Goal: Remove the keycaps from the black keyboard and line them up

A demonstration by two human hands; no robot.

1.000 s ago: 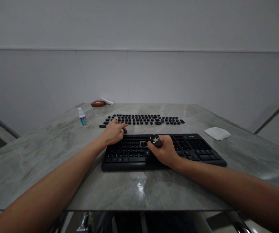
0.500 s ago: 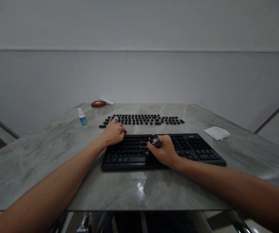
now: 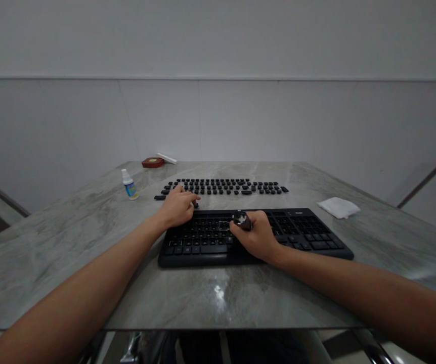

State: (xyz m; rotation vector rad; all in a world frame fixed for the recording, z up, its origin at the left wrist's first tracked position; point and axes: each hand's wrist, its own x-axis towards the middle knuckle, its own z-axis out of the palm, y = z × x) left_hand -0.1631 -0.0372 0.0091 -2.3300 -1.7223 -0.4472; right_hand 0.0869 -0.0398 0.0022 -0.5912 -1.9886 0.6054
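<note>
A black keyboard (image 3: 218, 259) lies on the grey marbled table, many of its keycaps off and the switch sites bare. My left hand (image 3: 179, 206) rests at its upper left edge, fingers stretched out. Just under those fingertips sits a small black keycap (image 3: 195, 205), apparently on the table. My right hand (image 3: 258, 235) is closed around the dark handle of a keycap puller (image 3: 243, 221), held over the middle of the keyboard. Thin wire loops show at the puller's left side. Beyond the keyboard, loose black keycaps (image 3: 221, 187) lie in several rows, partly hidden by my left hand.
On the left stands a white spray bottle (image 3: 130, 185) with a blue label. A reddish-brown case (image 3: 153, 162) and a white flat strip (image 3: 167, 158) lie at the back. To the right is a folded white tissue (image 3: 338, 207). A pale wall (image 3: 218, 121) rises behind the table.
The fingers of my left hand have straightened and lifted, and the small keycap beneath them now shows. My right hand and the puller have hardly moved.
</note>
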